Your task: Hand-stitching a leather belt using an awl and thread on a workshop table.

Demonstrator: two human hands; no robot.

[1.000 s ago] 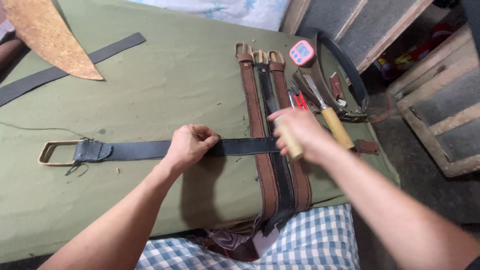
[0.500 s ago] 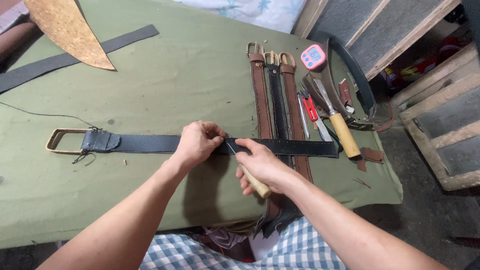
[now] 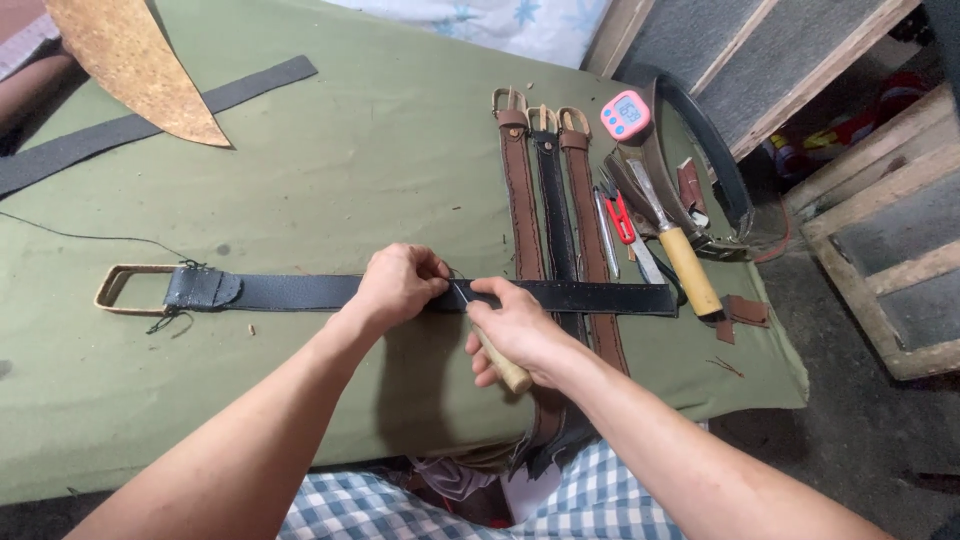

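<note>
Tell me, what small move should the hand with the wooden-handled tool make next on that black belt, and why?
Probably press the tool's tip down into the black belt. The right hand grips the wooden-handled tool with its point at the strap's edge, right beside the left hand, which pins the strap flat on the green cloth. Everything looks lined up for it.

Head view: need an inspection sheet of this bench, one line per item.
Surface: green cloth over the table, creased.
Job's things: black belt lies flat across it, brass buckle at one end; a wooden-handled tool meets it.
Clutter: three belts side by side, wooden-handled chisel, red snips, pink timer, tan leather piece, dark strip.
Grippers: left hand presses the belt; right hand grips the tool.
Cables: nothing seen; only a loose thread.
Surroundings: wooden pallets, concrete floor.
</note>
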